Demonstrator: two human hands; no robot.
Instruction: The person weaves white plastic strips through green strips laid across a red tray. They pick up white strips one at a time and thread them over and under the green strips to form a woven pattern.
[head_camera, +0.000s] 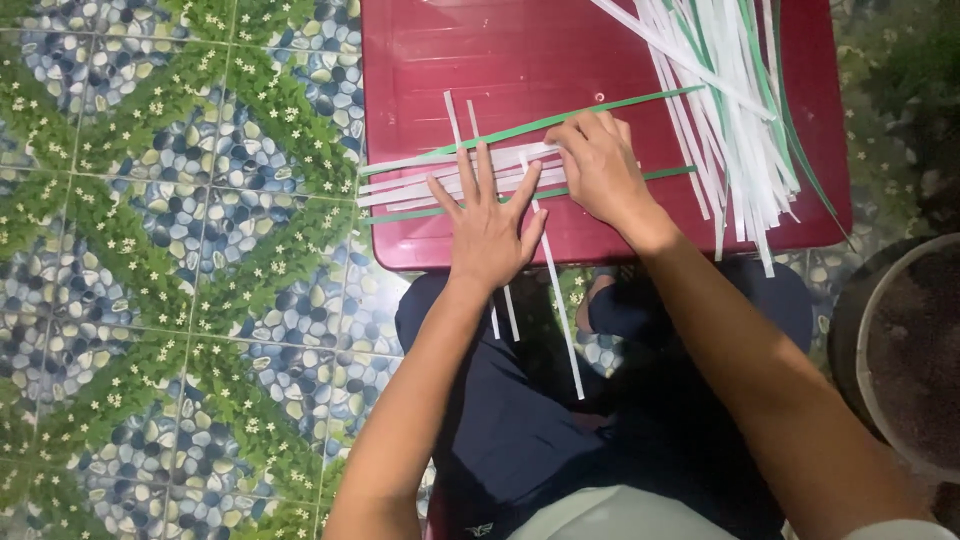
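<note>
My left hand (488, 222) lies flat, fingers spread, on a small weave of white strips (420, 183) and green strips (520, 127) on a dark red plastic table (520, 50). My right hand (600, 165) rests just to its right, fingers bent down and pressing on the crossing strips. Three white strips (562, 320) run from under my hands over the table's near edge toward my lap. What the right fingertips pinch is hidden.
A loose bundle of white and green strips (725, 110) lies on the table's right side. Pebble-and-leaf patterned floor tiles (180, 280) spread to the left. A round dark pot (900, 350) stands at the right edge. My dark trousers fill the lower middle.
</note>
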